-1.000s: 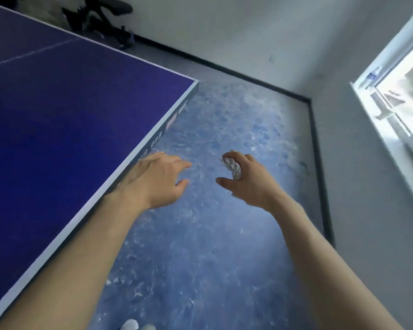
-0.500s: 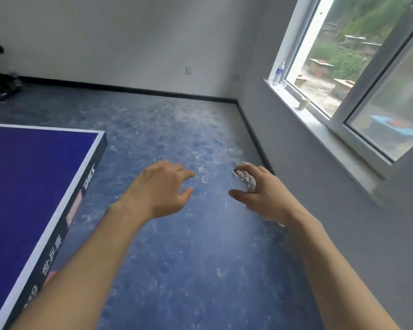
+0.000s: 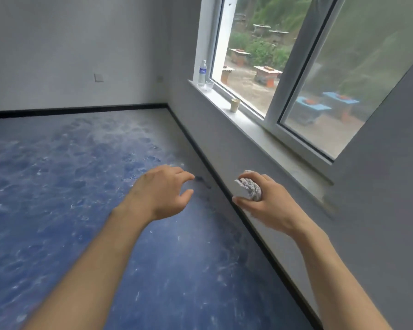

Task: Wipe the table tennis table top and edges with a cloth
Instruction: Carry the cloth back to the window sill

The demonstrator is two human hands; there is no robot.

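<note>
Right hand (image 3: pixel 262 203) grips a balled-up cloth (image 3: pixel 249 188), grey-white and mottled, fingers curled over its top and thumb stretched along underneath. The cloth sticks out from the front of the fist. The hand is held in the air, below the window sill (image 3: pixel 260 134) and in front of the grey wall under it.

Left hand (image 3: pixel 162 194) holds nothing; fingers are loosely spread and slightly bent, palm down, over the blue floor (image 3: pixel 57 186). It is farther from the sill than the right hand, and the two hands are apart, not touching. Both forearms are bare.

No part of the table tennis table shows in this view.

On the sill, at its far end, stand a plastic water bottle (image 3: pixel 202 73) and just beside it a clear cup (image 3: pixel 209 86). A paper cup (image 3: pixel 234 105) stands farther along the sill, towards the hands. A black skirting strip (image 3: pixel 224 189) runs along the foot of the wall below the sill. A white wall plate (image 3: pixel 98 77) sits on the far wall, well away from the sill.
</note>
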